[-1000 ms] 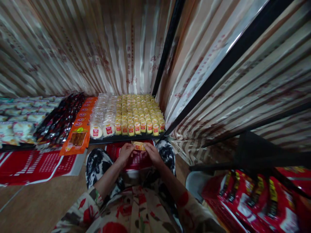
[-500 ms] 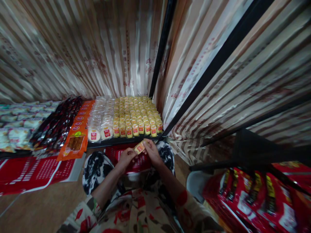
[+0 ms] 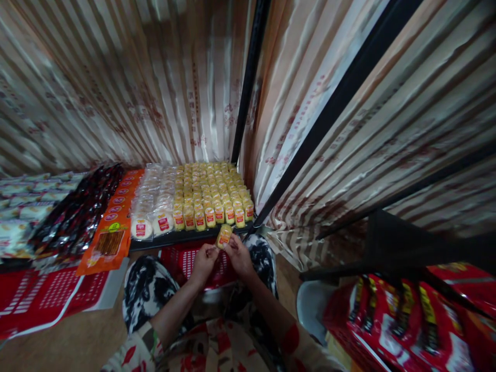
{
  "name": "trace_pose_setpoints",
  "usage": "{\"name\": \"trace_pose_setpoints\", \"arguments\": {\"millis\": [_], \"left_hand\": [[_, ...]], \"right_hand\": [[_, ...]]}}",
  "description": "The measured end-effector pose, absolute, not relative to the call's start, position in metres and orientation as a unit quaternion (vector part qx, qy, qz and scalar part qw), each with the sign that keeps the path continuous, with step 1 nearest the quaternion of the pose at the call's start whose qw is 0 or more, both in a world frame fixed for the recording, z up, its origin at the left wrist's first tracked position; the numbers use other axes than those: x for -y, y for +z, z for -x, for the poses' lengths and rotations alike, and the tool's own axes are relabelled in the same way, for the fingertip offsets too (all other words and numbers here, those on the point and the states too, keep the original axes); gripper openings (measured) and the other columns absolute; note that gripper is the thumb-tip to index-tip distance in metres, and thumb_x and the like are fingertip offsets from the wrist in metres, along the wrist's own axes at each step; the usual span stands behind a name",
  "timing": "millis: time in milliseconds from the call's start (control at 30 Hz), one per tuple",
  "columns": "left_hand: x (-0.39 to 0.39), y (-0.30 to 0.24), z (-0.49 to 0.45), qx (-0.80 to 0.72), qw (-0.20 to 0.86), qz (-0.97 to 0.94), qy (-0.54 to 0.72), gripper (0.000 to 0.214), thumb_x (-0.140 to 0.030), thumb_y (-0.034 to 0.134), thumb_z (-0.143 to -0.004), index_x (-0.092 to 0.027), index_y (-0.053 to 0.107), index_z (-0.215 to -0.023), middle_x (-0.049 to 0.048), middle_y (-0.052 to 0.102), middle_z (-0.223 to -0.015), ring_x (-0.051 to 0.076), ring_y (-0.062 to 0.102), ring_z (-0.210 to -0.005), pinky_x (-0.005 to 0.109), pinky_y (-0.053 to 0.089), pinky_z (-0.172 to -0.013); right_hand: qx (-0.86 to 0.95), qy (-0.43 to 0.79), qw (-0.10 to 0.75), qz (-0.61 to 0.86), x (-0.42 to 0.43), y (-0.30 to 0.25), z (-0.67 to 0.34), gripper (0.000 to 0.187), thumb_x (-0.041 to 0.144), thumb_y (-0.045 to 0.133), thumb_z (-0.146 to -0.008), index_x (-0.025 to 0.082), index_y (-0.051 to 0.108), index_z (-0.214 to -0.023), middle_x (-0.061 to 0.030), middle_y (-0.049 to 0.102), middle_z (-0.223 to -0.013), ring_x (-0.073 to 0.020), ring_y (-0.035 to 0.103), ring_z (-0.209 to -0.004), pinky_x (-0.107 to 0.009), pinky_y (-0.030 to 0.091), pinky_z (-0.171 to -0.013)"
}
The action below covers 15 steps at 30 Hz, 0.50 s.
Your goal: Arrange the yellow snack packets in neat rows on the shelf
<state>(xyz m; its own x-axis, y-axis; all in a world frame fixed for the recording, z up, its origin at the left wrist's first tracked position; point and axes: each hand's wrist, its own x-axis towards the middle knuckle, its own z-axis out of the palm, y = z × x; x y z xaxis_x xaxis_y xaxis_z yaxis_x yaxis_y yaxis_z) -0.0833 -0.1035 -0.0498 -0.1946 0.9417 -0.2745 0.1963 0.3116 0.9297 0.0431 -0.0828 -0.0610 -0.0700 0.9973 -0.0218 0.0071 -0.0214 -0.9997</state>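
My right hand point(image 3: 238, 254) pinches a small yellow packaged snack point(image 3: 224, 236) with a red and white label. The packet is tilted slightly, its label facing up. My left hand point(image 3: 205, 262) is closed at the packet's lower left corner, its fingertips against the wrapper edge. Just beyond my hands, rows of similar yellow packaged snacks point(image 3: 210, 216) stand on a black shelf point(image 3: 170, 237). To their left are white round packaged snacks point(image 3: 163, 223). Under my hands, between my knees, is a red perforated basket point(image 3: 174, 261).
Farther left lie orange packets point(image 3: 110, 243), dark shiny packets point(image 3: 77, 212) and white packets point(image 3: 34, 212). A black metal post point(image 3: 250, 82) and a slanting bar point(image 3: 329, 124) stand before striped curtains point(image 3: 163, 103). Red bags point(image 3: 406, 315) sit at lower right, near a grey stool point(image 3: 312, 305).
The packaged snack has turned more upright in my fingers, its label now facing me. My left hand has slipped down to its lower corner. The view has shifted slightly.
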Motion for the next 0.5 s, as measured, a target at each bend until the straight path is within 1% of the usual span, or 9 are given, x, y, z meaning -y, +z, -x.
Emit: {"name": "trace_pose_setpoints", "arguments": {"millis": [33,100,167,333,500], "left_hand": [[0.102,-0.05,0.085,-0.679,0.424,-0.448,0.398,0.009,-0.026,0.055,-0.072,-0.018,0.053,-0.077,-0.0022,0.057,-0.066,0.013,0.055,-0.063,0.024,0.045,-0.064],[0.099,-0.049,0.09,-0.698,0.35,-0.482,0.398,0.011,-0.022,0.051,-0.074,-0.019,0.054,-0.085,0.0002,0.059,-0.076,0.014,0.056,-0.072,0.026,0.046,-0.073],[0.095,-0.047,0.092,-0.685,0.313,-0.517,0.406,0.013,-0.022,0.048,-0.077,-0.019,0.054,-0.087,0.0025,0.059,-0.082,0.015,0.057,-0.077,0.028,0.046,-0.077],[0.083,-0.038,0.086,-0.624,0.296,-0.586,0.424,0.018,-0.019,0.042,-0.08,-0.019,0.056,-0.09,0.0065,0.059,-0.093,0.017,0.057,-0.088,0.031,0.045,-0.085],[0.076,-0.037,0.08,-0.594,0.284,-0.612,0.438,0.022,-0.017,0.042,-0.08,-0.02,0.058,-0.095,0.0079,0.058,-0.104,0.019,0.053,-0.103,0.035,0.042,-0.094]], "right_hand": [[0.531,0.482,0.473,0.512,0.078,-0.061,-0.044,0.034,0.035,0.054,-0.077,0.021,0.054,-0.108,-0.0054,0.065,-0.097,-0.0181,0.063,-0.085,-0.033,0.051,-0.08],[0.563,0.4,0.462,0.556,0.069,-0.061,-0.046,0.036,0.033,0.053,-0.078,0.02,0.056,-0.111,-0.0077,0.061,-0.102,-0.0184,0.061,-0.086,-0.032,0.052,-0.078],[0.596,0.339,0.441,0.579,0.061,-0.06,-0.045,0.037,0.032,0.051,-0.079,0.019,0.057,-0.113,-0.0091,0.06,-0.103,-0.0184,0.06,-0.085,-0.031,0.052,-0.076],[0.641,0.262,0.401,0.6,0.051,-0.059,-0.037,0.035,0.03,0.048,-0.082,0.019,0.054,-0.114,-0.008,0.062,-0.102,-0.019,0.058,-0.088,-0.032,0.048,-0.08],[0.648,0.206,0.393,0.619,0.049,-0.061,-0.034,0.026,0.034,0.046,-0.085,0.019,0.055,-0.104,-0.0069,0.064,-0.096,-0.0189,0.058,-0.087,-0.031,0.046,-0.079]]}}
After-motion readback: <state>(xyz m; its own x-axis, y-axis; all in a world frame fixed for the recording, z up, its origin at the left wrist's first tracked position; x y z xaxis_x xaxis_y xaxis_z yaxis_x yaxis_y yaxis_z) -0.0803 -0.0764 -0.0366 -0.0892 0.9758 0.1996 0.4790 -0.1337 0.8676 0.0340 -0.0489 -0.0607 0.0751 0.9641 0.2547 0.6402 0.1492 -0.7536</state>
